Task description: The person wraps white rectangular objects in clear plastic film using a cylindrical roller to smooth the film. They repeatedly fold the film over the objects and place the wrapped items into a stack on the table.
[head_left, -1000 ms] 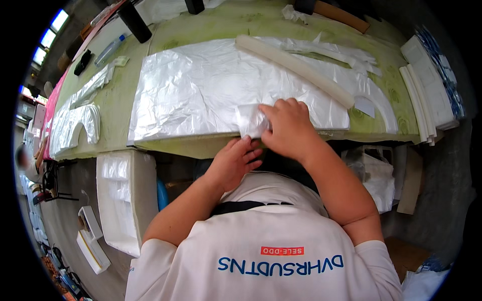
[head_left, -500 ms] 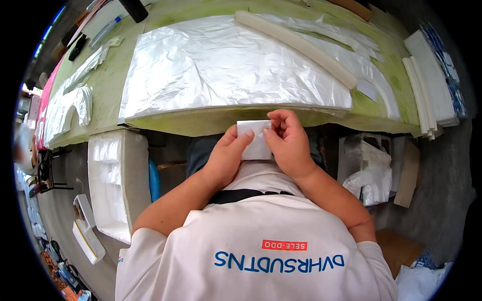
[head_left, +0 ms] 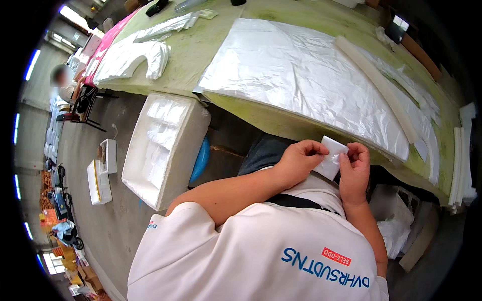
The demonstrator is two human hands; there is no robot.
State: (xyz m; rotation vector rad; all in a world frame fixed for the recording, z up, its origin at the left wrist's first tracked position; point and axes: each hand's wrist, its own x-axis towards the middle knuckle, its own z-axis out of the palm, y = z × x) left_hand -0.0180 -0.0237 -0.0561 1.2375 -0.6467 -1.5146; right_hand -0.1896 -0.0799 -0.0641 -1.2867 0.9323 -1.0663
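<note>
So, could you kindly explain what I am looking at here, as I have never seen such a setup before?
Of course. There is no machine: these are a person's own bare hands, seen from a fisheye camera worn on that person's head and looking down, which is why straight edges bend.

The left hand and right hand together hold a small flat white piece in front of the body.

On the green table lies a wide, shiny white sheet, with a long pale roll across it. Folded white film lies further left. Below the table's edge, a white box holds pale bundles.
</note>
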